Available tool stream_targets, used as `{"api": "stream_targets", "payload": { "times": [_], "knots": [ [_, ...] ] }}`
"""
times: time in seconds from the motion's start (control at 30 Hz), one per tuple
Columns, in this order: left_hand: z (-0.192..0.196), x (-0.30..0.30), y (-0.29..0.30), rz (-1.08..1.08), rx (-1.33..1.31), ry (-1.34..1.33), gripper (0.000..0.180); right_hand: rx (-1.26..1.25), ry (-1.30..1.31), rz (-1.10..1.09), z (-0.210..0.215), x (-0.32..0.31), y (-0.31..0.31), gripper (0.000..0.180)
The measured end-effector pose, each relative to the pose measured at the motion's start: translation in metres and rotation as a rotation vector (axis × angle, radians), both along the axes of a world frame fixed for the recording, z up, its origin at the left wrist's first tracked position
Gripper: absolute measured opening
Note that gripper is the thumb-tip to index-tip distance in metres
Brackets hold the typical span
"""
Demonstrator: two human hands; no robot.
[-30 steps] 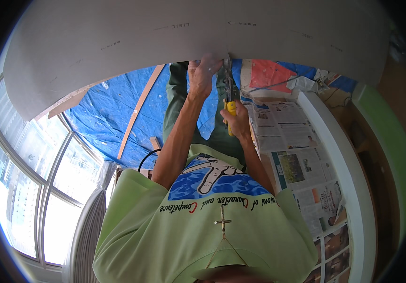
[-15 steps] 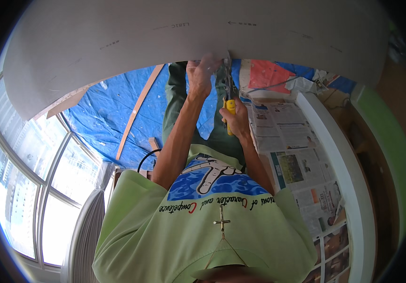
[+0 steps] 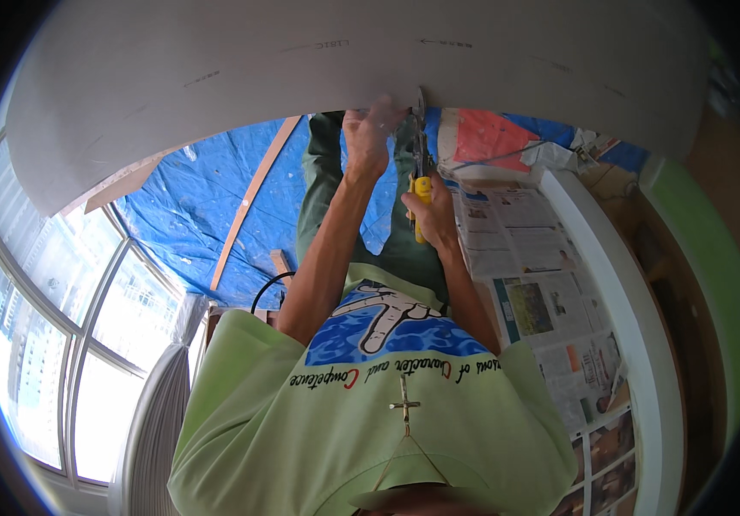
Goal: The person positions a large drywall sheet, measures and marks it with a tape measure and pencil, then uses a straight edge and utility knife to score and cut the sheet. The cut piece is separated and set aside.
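Note:
A large grey sheet (image 3: pixel 241 77) with small printed marks stretches across the top of the view. At its near edge my left hand (image 3: pixel 367 138) is closed on the rim, with blurred fingertips on the sheet's face. My right hand (image 3: pixel 435 211) is wrapped round the yellow handles of a pair of snips (image 3: pixel 422 163). Their dark metal jaws point away from me and overlap the sheet's edge, just right of my left fingers. Whether the blades are through the sheet I cannot tell.
A blue tarp (image 3: pixel 202 198) covers the floor beyond me, with a long brown strip (image 3: pixel 254 202) across it. Newspapers (image 3: pixel 529 232) lie on the right beside a white ledge (image 3: pixel 619 275). Windows (image 3: pixel 86 335) and a grey curtain (image 3: pixel 155 413) stand at left.
The snips and my right hand have shifted slightly away from me and to the right, with the jaws further over the sheet. My left hand has moved a little to the right.

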State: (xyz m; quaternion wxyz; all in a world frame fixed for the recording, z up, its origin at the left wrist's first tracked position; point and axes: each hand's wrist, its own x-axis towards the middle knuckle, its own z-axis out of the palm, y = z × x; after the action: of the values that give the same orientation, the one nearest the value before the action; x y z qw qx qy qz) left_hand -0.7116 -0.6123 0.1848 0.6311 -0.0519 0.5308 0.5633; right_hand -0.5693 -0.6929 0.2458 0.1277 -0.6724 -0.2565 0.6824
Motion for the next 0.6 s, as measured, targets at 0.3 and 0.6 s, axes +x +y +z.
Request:
{"api": "stream_targets", "payload": {
  "times": [0.3,0.6],
  "knots": [
    [0.000,-0.001,0.002,-0.006,-0.003,-0.004,0.030,-0.010,0.008,-0.022,0.000,0.000,0.005,0.028],
    [0.005,-0.001,0.003,0.000,-0.026,-0.001,0.031,-0.002,-0.025,-0.002,0.002,-0.003,0.011,0.030]
  ]
}}
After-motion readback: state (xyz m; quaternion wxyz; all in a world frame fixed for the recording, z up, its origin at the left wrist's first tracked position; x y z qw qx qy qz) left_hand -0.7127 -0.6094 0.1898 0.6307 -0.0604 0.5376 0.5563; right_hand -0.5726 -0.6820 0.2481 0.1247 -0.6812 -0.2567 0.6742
